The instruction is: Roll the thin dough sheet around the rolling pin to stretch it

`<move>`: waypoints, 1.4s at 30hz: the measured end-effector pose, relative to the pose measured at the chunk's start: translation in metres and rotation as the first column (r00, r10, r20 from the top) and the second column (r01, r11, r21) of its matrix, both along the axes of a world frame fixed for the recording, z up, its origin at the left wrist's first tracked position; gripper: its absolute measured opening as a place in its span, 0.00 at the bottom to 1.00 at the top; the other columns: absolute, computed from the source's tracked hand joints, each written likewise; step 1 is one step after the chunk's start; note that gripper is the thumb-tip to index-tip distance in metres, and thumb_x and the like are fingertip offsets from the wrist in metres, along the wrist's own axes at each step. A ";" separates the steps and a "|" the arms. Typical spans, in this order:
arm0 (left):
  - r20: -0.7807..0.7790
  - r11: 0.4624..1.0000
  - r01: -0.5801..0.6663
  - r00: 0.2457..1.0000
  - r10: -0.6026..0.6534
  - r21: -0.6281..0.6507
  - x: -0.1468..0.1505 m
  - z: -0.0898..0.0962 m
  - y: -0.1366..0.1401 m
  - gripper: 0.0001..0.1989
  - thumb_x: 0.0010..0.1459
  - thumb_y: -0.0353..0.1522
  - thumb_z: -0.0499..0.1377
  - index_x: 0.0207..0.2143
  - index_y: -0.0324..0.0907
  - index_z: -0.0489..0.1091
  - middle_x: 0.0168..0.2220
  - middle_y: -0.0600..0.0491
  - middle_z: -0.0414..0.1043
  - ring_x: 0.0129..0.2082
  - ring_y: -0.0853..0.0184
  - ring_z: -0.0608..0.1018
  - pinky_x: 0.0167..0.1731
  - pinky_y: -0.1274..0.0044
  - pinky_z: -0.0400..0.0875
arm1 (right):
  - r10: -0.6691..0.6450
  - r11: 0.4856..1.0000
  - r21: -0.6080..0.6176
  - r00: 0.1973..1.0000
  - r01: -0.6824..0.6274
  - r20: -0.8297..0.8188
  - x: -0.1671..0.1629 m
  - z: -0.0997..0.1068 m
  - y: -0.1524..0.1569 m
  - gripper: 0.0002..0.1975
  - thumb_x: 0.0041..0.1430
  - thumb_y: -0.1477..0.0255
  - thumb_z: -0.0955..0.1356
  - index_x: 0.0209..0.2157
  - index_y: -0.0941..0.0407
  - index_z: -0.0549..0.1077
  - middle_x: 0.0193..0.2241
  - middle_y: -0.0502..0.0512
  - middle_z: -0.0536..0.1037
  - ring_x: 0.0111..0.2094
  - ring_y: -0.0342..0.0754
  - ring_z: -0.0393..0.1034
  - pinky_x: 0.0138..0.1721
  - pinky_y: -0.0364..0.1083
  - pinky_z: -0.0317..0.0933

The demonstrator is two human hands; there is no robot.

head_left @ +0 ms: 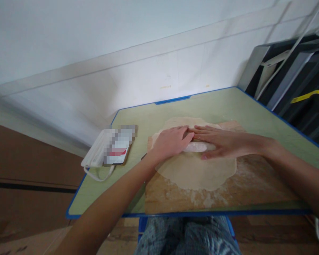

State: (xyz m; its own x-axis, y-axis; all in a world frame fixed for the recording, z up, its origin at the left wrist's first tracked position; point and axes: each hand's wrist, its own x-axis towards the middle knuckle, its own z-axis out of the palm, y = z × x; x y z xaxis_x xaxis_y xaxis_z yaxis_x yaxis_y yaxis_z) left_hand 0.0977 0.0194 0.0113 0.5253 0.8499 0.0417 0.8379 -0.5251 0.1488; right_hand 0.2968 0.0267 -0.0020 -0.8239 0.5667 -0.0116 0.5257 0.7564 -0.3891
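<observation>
A wide, thin sheet of dough (199, 175) lies over a floured wooden board (159, 200). Across the dough rests a short, flour-whitened rolling pin (198, 146), mostly covered by my hands. My left hand (172, 141) lies palm down over its left part, fingers stretched forward. From the right, my right hand (218, 141) reaches across the other part, its fingers extended on the far side and its thumb on the near side. The fingertips of both hands almost meet. Neither hand is wrapped round the pin.
The board is on a green table (215, 101) with a blue rim. At left, a phone (122, 145) with a lit, blurred screen lies partly on a white strapped item (97, 150). A white wall (149, 79) stands behind; dark objects (303, 78) stand at right.
</observation>
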 end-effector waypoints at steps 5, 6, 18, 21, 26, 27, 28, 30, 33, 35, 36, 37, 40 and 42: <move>0.000 0.999 -0.020 1.000 0.020 -0.041 0.003 0.002 0.007 0.20 0.64 0.41 0.40 0.43 0.43 0.68 0.45 0.50 0.73 0.44 0.63 0.75 0.40 0.73 0.67 | 0.009 1.000 0.004 1.000 -0.009 -0.014 0.001 -0.003 0.002 0.38 0.55 0.52 0.64 0.62 0.52 0.52 0.64 0.58 0.51 0.64 0.58 0.42 0.62 0.63 0.40; 0.006 0.999 -0.020 1.000 0.020 -0.039 0.003 0.002 0.008 0.20 0.64 0.41 0.40 0.42 0.43 0.68 0.44 0.50 0.73 0.43 0.63 0.75 0.40 0.73 0.67 | 0.011 1.000 0.003 1.000 -0.011 -0.008 0.001 -0.003 0.003 0.38 0.55 0.52 0.64 0.62 0.53 0.52 0.64 0.58 0.51 0.64 0.58 0.41 0.62 0.63 0.40; 0.022 0.999 -0.048 0.999 0.049 -0.004 0.005 -0.001 0.012 0.20 0.64 0.41 0.41 0.37 0.42 0.70 0.39 0.50 0.75 0.40 0.63 0.75 0.37 0.73 0.68 | -0.002 1.000 0.013 1.000 0.002 0.020 0.003 -0.004 0.004 0.39 0.55 0.51 0.63 0.63 0.55 0.52 0.63 0.61 0.52 0.64 0.57 0.43 0.62 0.62 0.41; 0.017 0.999 -0.048 0.999 0.048 -0.003 0.005 -0.001 0.013 0.20 0.64 0.40 0.41 0.37 0.42 0.70 0.39 0.50 0.75 0.39 0.62 0.76 0.37 0.73 0.68 | -0.012 1.000 0.019 1.000 0.012 0.007 0.002 -0.003 0.003 0.38 0.55 0.51 0.63 0.62 0.54 0.52 0.63 0.60 0.53 0.64 0.58 0.44 0.61 0.62 0.41; 0.006 0.999 -0.030 1.000 0.030 0.018 0.005 0.000 0.013 0.21 0.64 0.40 0.40 0.36 0.42 0.70 0.37 0.49 0.75 0.37 0.62 0.76 0.36 0.73 0.68 | -0.016 1.000 0.014 1.000 0.016 0.007 0.002 -0.002 0.002 0.37 0.55 0.53 0.64 0.62 0.54 0.53 0.63 0.59 0.54 0.64 0.58 0.44 0.61 0.63 0.40; 0.005 0.999 -0.025 1.000 0.025 0.022 0.005 0.000 0.013 0.21 0.64 0.39 0.40 0.36 0.42 0.70 0.37 0.49 0.75 0.37 0.62 0.76 0.36 0.73 0.68 | -0.012 1.000 0.012 1.000 0.012 0.002 0.002 -0.002 0.002 0.37 0.55 0.53 0.64 0.62 0.54 0.53 0.63 0.59 0.54 0.64 0.58 0.44 0.61 0.63 0.40; 0.004 0.999 -0.023 1.000 0.023 0.023 0.005 0.000 0.013 0.20 0.64 0.39 0.41 0.36 0.42 0.70 0.37 0.49 0.75 0.36 0.62 0.76 0.35 0.73 0.68 | -0.008 1.000 0.010 1.000 0.008 -0.004 0.002 -0.001 0.002 0.36 0.55 0.54 0.64 0.62 0.53 0.53 0.63 0.59 0.54 0.63 0.58 0.44 0.61 0.63 0.40; 0.004 0.999 -0.023 1.000 0.023 0.022 0.005 0.000 0.013 0.20 0.63 0.39 0.41 0.35 0.42 0.70 0.37 0.50 0.75 0.36 0.63 0.76 0.35 0.73 0.68 | -0.001 1.000 0.007 1.000 0.001 -0.013 0.002 -0.001 0.003 0.37 0.55 0.54 0.64 0.62 0.53 0.52 0.63 0.59 0.55 0.63 0.58 0.45 0.61 0.63 0.40; 0.006 1.000 -0.022 1.000 0.022 0.016 0.004 0.001 0.013 0.20 0.64 0.39 0.41 0.36 0.42 0.70 0.37 0.50 0.75 0.36 0.63 0.76 0.36 0.73 0.68 | 0.000 1.000 0.008 1.000 0.000 -0.004 0.002 -0.002 0.003 0.38 0.55 0.53 0.64 0.63 0.54 0.51 0.63 0.59 0.55 0.63 0.58 0.44 0.61 0.63 0.40; 0.014 1.000 -0.016 1.000 0.016 0.014 0.004 0.001 0.013 0.20 0.63 0.39 0.41 0.36 0.41 0.70 0.37 0.49 0.75 0.36 0.63 0.76 0.36 0.73 0.68 | -0.001 1.000 0.007 1.000 0.001 0.000 0.002 -0.003 0.003 0.38 0.55 0.52 0.63 0.63 0.54 0.51 0.63 0.60 0.54 0.64 0.58 0.43 0.62 0.63 0.39; 0.019 1.000 -0.012 1.000 0.012 0.015 0.004 0.001 0.013 0.20 0.63 0.39 0.41 0.36 0.41 0.70 0.37 0.49 0.75 0.36 0.63 0.76 0.36 0.73 0.68 | -0.005 1.000 0.003 1.000 0.005 0.001 0.002 -0.003 0.003 0.38 0.55 0.52 0.63 0.63 0.55 0.51 0.63 0.60 0.54 0.64 0.58 0.43 0.62 0.63 0.39; 0.022 1.000 -0.011 1.000 0.010 0.016 0.004 0.001 0.013 0.20 0.63 0.39 0.41 0.36 0.41 0.70 0.37 0.49 0.75 0.36 0.63 0.75 0.36 0.73 0.68 | -0.011 1.000 -0.001 1.000 0.011 0.000 0.003 -0.003 0.003 0.38 0.55 0.51 0.63 0.63 0.55 0.51 0.63 0.60 0.53 0.64 0.58 0.43 0.62 0.63 0.39; 0.022 1.000 -0.010 1.000 0.009 0.014 0.004 0.001 0.012 0.20 0.63 0.40 0.41 0.36 0.41 0.70 0.37 0.49 0.75 0.37 0.62 0.76 0.36 0.72 0.68 | -0.031 0.999 -0.018 0.999 0.031 0.006 0.003 -0.002 0.001 0.39 0.55 0.50 0.62 0.62 0.55 0.53 0.63 0.60 0.53 0.64 0.58 0.42 0.61 0.63 0.39; 0.022 1.000 -0.011 1.000 0.011 0.016 0.004 0.000 0.012 0.21 0.63 0.40 0.41 0.36 0.41 0.70 0.37 0.49 0.75 0.37 0.62 0.76 0.35 0.73 0.68 | -0.035 0.999 -0.028 0.999 0.035 0.015 0.002 0.000 0.000 0.39 0.54 0.50 0.62 0.62 0.55 0.54 0.63 0.60 0.54 0.64 0.59 0.42 0.61 0.64 0.40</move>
State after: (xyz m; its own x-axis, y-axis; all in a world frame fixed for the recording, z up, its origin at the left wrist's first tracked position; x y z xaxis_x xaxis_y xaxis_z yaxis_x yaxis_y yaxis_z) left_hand 0.1016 0.0311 0.0115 0.5144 0.8549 0.0671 0.8404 -0.5182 0.1587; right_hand 0.2992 0.0268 -0.0016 -0.8033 0.5942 -0.0398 0.5574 0.7266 -0.4018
